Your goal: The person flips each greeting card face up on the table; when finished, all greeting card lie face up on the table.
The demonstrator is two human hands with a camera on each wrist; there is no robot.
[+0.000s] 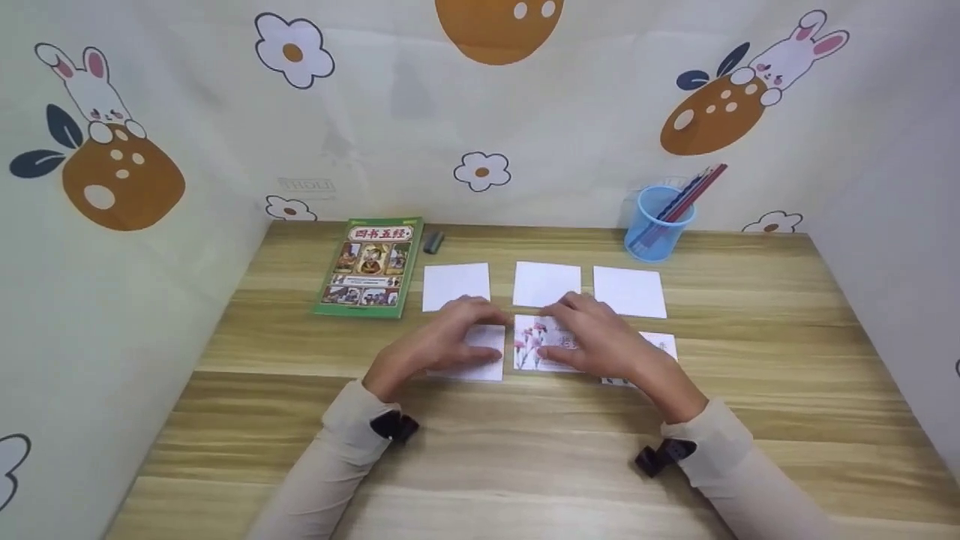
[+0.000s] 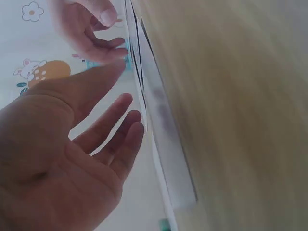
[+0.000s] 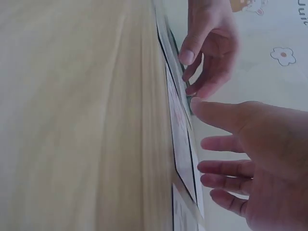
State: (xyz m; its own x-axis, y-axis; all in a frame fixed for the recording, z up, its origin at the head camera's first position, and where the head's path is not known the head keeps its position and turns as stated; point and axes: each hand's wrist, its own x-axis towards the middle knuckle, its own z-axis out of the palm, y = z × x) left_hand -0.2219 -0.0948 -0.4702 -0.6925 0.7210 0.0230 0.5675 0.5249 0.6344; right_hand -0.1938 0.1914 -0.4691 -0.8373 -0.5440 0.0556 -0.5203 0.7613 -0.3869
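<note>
Two rows of cards lie on the wooden table. My left hand (image 1: 459, 339) hovers over the front-left white card (image 1: 486, 367), thumb and fingers spread apart with nothing between them. Over the front-middle card (image 1: 529, 352), printed with pink flowers and characters, is my right hand (image 1: 600, 341). Its thumb and fingertips point inward, close over that card, and grip nothing. A third front card (image 1: 664, 343), also printed, is partly hidden under the right hand and wrist. Behind them lie three blank white cards, at left (image 1: 456, 285), middle (image 1: 547, 281) and right (image 1: 630, 291).
A green-edged picture book (image 1: 367, 270) lies at the back left, with a small dark eraser-like block (image 1: 433, 242) beside it. At the back right stands a blue cup (image 1: 652, 232) holding several pencils (image 1: 694, 193). A patterned cloth (image 1: 390, 142) hangs behind the table.
</note>
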